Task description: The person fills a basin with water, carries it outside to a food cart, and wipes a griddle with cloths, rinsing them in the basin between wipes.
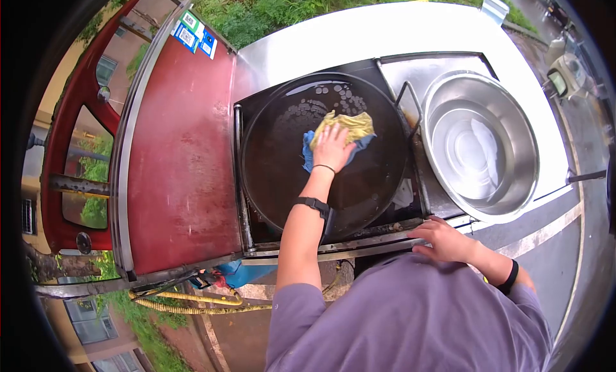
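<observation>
My left hand (332,150) presses a crumpled cloth (350,123), yellow on top with blue showing underneath, onto a large round black griddle (289,173). The griddle's dark surface is wet, with water droplets beaded toward its far side. Down by the front edge of the cart, my right hand (443,240) hangs close to the metal rail, fingers loosely bent and apart, nothing in them. To the right of the griddle stands a wide stainless steel basin (523,131) with clear water inside.
A red panel (183,154) with code stickers (194,35) rises on the left. A metal bar handle (410,105) stands between griddle and basin. The white counter (372,32) runs along the back. Yellow ribbed hoses (192,304) hang below left. A parked vehicle (568,77) stands far right.
</observation>
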`<state>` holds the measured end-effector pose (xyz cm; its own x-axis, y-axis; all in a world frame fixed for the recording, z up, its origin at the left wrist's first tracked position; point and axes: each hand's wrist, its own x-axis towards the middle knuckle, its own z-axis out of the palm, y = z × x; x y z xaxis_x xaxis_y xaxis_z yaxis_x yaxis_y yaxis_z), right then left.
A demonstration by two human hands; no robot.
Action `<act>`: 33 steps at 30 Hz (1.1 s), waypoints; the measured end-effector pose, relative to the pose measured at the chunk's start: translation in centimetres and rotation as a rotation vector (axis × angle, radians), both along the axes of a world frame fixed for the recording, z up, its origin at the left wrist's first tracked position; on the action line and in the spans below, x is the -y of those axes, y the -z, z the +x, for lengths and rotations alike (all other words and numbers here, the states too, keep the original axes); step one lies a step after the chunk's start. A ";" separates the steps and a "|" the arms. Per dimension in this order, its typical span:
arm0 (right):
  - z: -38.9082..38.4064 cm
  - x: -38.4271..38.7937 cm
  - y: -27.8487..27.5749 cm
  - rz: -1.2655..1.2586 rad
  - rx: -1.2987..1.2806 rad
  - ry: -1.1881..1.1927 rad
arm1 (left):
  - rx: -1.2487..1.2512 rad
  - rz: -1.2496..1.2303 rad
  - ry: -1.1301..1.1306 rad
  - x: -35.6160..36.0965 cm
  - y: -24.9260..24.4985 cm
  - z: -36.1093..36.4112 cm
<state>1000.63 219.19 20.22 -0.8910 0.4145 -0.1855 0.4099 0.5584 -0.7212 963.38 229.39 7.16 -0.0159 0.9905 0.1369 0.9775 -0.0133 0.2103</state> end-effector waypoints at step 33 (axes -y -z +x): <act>2.6 -0.7 -0.4 -0.062 -0.039 0.011 | -0.063 -0.501 -0.355 21.6 -3.8 1.4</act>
<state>1003.22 219.94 20.66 -0.8934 0.4134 -0.1759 0.3866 0.5080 -0.7697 964.79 207.79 10.96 -0.3631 0.8703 -0.3328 0.9150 0.4005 0.0488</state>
